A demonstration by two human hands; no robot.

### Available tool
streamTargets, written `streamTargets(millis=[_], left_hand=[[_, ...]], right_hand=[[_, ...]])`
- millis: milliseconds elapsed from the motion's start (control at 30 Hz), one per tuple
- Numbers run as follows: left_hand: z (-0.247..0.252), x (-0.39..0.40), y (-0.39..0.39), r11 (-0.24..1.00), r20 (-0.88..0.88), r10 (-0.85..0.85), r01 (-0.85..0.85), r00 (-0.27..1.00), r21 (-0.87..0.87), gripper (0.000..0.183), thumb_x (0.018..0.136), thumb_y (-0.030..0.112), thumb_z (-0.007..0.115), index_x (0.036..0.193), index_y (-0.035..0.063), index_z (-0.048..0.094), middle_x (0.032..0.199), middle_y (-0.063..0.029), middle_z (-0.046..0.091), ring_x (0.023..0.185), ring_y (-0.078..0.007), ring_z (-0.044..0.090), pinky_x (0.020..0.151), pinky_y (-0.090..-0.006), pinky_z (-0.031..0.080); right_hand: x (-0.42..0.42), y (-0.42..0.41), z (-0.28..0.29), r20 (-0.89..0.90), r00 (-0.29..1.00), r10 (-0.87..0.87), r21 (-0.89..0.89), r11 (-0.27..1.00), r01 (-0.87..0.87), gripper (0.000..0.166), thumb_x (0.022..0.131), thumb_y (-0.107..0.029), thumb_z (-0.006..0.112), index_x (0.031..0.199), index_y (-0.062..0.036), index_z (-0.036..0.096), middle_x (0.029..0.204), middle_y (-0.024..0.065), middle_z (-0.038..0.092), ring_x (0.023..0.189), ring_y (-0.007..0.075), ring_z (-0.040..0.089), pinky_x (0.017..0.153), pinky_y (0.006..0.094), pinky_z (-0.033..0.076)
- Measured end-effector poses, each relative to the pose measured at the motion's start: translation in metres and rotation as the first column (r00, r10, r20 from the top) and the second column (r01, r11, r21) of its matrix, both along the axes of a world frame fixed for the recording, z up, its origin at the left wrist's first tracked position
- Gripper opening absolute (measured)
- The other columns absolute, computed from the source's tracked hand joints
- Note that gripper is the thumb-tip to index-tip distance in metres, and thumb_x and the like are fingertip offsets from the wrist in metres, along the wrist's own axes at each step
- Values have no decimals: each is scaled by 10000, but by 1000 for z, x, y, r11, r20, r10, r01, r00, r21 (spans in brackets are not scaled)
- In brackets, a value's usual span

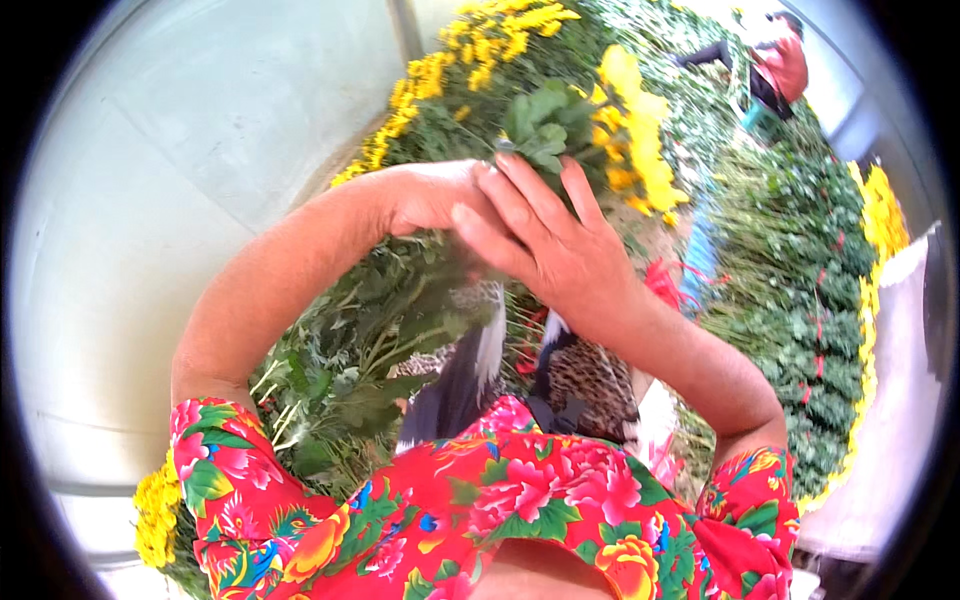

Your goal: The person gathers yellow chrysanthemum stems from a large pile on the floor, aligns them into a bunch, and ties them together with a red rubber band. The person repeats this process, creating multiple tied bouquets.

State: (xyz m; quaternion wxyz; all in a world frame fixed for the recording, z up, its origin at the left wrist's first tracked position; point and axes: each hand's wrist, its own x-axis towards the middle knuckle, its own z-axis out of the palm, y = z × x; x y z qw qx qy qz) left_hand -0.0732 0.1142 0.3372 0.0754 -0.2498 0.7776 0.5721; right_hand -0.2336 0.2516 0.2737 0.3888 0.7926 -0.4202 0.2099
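A bunch of yellow chrysanthemums (641, 139) lies across in front of me, its blooms to the upper right and its leafy stems (390, 300) running down to the lower left. Bent at the wrist, my left hand (457, 195) is around the stems near the middle; its fingers are mostly hidden. Over it lies my right hand (551, 232), back up and fingers spread, the fingertips at the green leaves (544, 120). What is under the right palm is hidden. Blur covers part of the stems below the hands.
More yellow chrysanthemums (424, 79) are heaped along the pale sheet wall (187, 150). At right stands a long row of bundles (817, 345) with red ties. Red strings (664, 281) lie near a blue strip (697, 240). Another person (784, 64) sits at the upper right on a low stool.
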Motion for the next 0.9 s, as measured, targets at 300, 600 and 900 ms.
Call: streamTargets(millis=[300, 600, 900], left_hand=[[-41, -51, 15, 877, 83, -123, 147, 989, -458, 985, 794, 511, 808, 1513, -7, 380, 1381, -237, 598, 1230, -308, 615, 1042, -389, 491], [-171, -27, 93, 300, -16, 128, -54, 992, -952, 1071, 628, 225, 897, 1516, 13, 337, 1378, -223, 534, 1317, -370, 507, 1080, -436, 437], [-159, -42, 89, 355, 161, 225, 73, 961, -932, 575, 693, 139, 785, 1208, 43, 548, 1101, -163, 690, 1024, -368, 672, 831, -480, 546]], right_hand=[[-68, 41, -46, -69, 939, -337, 330, 881, 341, 630, 870, -122, 614, 1477, -58, 457, 1003, 55, 633, 1024, 239, 602, 1108, 496, 382], [-105, 58, -96, 36, 939, -342, 360, 881, 307, 585, 884, -87, 585, 1454, -41, 463, 982, 38, 631, 995, 234, 608, 1091, 479, 398], [-125, 49, -100, 58, 957, -285, 377, 894, 243, 446, 913, -103, 559, 1359, -114, 552, 997, 15, 650, 1024, 214, 621, 1108, 439, 368]])
